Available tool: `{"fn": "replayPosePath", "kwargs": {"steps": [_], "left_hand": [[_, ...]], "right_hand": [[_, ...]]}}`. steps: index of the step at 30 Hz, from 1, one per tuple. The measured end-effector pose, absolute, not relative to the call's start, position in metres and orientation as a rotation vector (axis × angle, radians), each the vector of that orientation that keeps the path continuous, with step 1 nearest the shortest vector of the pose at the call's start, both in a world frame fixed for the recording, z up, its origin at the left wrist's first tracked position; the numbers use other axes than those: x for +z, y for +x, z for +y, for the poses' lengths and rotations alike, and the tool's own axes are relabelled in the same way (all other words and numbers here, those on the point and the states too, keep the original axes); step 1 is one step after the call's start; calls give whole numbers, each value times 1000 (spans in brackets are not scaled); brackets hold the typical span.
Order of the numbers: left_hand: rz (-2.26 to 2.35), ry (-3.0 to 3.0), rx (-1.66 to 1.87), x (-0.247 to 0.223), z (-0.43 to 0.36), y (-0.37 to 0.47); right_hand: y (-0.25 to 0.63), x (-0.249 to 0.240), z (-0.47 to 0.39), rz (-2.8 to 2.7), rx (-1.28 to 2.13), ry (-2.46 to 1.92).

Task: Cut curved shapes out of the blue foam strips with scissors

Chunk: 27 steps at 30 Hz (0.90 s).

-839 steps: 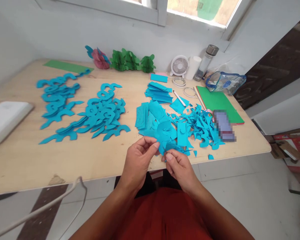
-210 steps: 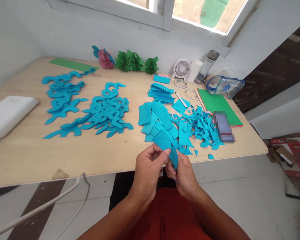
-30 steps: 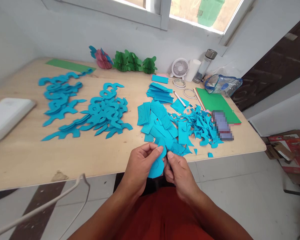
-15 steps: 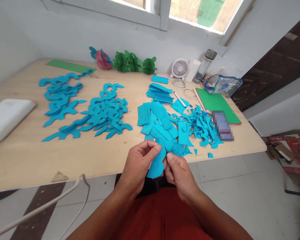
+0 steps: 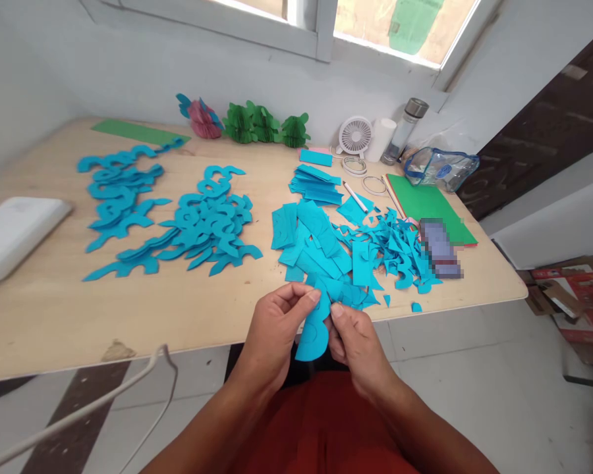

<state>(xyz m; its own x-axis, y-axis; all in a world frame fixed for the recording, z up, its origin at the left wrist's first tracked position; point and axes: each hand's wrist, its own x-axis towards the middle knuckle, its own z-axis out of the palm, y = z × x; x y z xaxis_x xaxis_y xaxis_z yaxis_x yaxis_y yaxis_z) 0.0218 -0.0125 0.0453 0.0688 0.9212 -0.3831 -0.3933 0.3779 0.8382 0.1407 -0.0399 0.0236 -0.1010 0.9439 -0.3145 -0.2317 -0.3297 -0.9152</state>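
Observation:
A blue paper piece (image 5: 313,336) with a scalloped right edge and a drawn curved line hangs near the table's front edge. My left hand (image 5: 281,322) pinches its upper part between thumb and fingers. My right hand (image 5: 350,332) is closed at the paper's right edge; what its fingers hold is hidden and too small to make out. Just beyond my hands lie blue paper rectangles (image 5: 313,240), with a heap of small blue scraps (image 5: 400,243) to their right. Cut wavy blue shapes (image 5: 212,220) are piled left of centre, and more such shapes (image 5: 121,187) lie farther left.
Along the wall stand green paper figures (image 5: 252,123), a pink one (image 5: 205,120), a small fan (image 5: 355,136) and a bottle (image 5: 405,130). A green sheet (image 5: 435,204) lies right, a white device (image 5: 22,230) left. A cable (image 5: 93,405) crosses the lower left.
The blue paper in my left hand has turned slightly, its lower end now lower and a little to the right. Both hands have barely moved.

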Motion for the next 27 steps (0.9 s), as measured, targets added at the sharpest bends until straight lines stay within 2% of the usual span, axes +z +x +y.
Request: {"fn": "replayPosePath", "kwargs": {"steps": [27], "left_hand": [[1059, 509, 1086, 42, -25, 29]], "right_hand": [[136, 28, -41, -755, 1623, -1264]]}}
